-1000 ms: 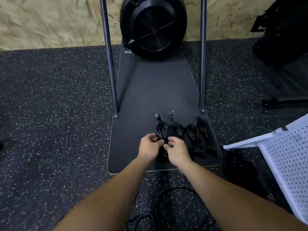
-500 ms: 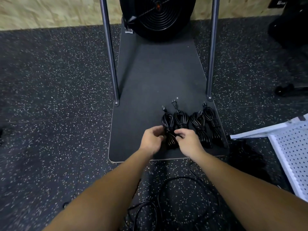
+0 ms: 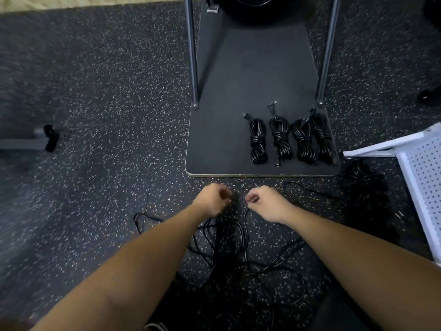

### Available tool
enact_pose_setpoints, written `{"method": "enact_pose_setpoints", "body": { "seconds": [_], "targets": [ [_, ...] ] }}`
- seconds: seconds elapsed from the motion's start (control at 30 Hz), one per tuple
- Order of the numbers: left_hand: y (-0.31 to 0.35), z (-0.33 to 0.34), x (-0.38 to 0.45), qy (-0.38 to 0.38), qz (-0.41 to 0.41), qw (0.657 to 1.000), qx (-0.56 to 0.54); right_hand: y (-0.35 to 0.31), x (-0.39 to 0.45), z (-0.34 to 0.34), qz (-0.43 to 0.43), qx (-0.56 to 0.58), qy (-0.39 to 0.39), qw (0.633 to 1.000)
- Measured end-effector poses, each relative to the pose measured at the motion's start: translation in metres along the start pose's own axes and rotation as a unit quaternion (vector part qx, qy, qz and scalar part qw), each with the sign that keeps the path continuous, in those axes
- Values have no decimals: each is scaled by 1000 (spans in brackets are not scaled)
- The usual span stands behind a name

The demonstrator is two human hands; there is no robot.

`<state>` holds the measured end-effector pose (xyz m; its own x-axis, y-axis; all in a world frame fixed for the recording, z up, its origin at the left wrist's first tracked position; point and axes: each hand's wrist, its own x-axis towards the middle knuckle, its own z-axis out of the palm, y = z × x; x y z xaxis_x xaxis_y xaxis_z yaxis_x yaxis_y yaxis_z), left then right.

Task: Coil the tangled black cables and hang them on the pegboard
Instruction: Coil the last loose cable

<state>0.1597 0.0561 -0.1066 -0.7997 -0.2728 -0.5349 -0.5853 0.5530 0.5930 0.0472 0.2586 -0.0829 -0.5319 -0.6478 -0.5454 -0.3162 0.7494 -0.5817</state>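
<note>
Several coiled black cables lie side by side on the near right part of a black base board. My left hand and my right hand hover over the speckled floor just in front of the board, fingers loosely curled, gripping nothing I can see. Beneath and between my forearms, tangled loose black cables sprawl on the floor. A second dark heap of cable sits to the right. The white pegboard lies tilted at the right edge.
Two metal poles rise from the board, with a black round fan at its far end. A grey bar with a black end cap lies on the floor at left.
Both hands have let go of the leftmost coiled cable and drawn back off the board towards me. The view has tipped down, showing the tangled cables on the floor.
</note>
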Motion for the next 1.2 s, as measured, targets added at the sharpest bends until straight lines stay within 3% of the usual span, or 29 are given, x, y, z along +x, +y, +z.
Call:
{"method": "enact_pose_setpoints", "body": {
  "seconds": [0.13,0.23,0.37,0.53,0.67,0.77,0.87,1.0,1.2],
  "targets": [
    [-44,22,-25,-6,-54,996,78,10,-14,46,58,-14,-44,997],
    [-57,41,-45,-66,-26,995,73,12,-29,75,69,-61,-101,991],
    [-59,59,-67,-125,39,987,94,16,-58,107,12,-117,-182,976],
    [-65,71,-88,-108,124,939,302,20,-78,128,-96,-325,-168,926],
    [-63,102,-109,-105,120,894,419,15,-88,131,-122,-386,-162,900],
    [-52,116,-120,-83,105,887,442,11,-95,122,-129,-374,-154,905],
    [-34,86,-111,-29,104,892,438,7,-92,94,-121,-319,-101,935],
    [0,-10,-89,81,112,946,294,-33,-80,19,-104,-210,-9,972],
    [60,-128,-101,82,146,949,268,-108,-92,-77,-144,-159,38,976]
  ]
}}
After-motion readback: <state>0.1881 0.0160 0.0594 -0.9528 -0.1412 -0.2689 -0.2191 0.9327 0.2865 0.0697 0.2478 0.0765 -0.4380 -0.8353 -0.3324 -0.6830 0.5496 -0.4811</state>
